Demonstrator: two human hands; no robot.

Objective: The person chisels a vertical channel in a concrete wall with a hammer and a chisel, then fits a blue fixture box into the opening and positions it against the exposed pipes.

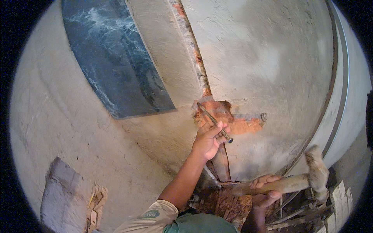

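Note:
My left hand (210, 141) grips a long metal chisel (210, 115), its tip at the upper left of a chipped cavity (221, 108) exposing orange brick and its round head toward the lower right. A narrow groove (192, 46) runs up the plaster from this cavity, and a short cut (250, 124) extends rightward. At lower right my right hand (266, 190) is wrapped round the wooden handle of a hammer (316, 173), whose head is slightly blurred.
A blue marbled panel (116, 62) lies on the plastered wall at upper left. Below left is a rough recess (66, 194) with small pieces at its edge. Orange rubble (229, 206), pipes and pale broken strips (340, 206) are along the bottom.

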